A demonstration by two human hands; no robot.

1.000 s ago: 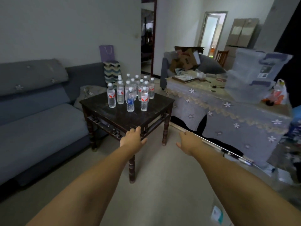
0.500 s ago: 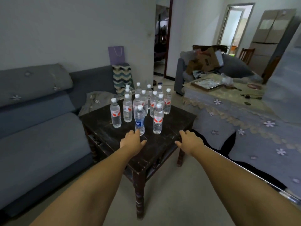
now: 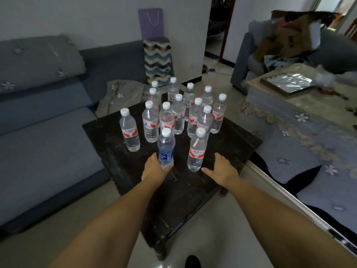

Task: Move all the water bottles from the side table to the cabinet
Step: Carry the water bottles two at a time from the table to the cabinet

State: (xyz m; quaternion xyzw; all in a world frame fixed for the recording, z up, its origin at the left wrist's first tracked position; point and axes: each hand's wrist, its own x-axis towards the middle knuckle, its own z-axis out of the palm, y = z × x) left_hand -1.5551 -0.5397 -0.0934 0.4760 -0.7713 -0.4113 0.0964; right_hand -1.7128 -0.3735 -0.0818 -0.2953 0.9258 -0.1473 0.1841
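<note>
Left hand (image 3: 154,171): wrapping round base of blue-label bottle (image 3: 165,147).
Right hand (image 3: 222,169): spreading wide, empty, thumb just beside red-label bottle (image 3: 197,151).
Other bottles (image 3: 179,113): standing upright behind blue-label bottle on dark surface (image 3: 231,140).

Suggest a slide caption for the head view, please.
Left hand at the blue-labelled bottle, right hand open beside a red-labelled bottle.
</note>
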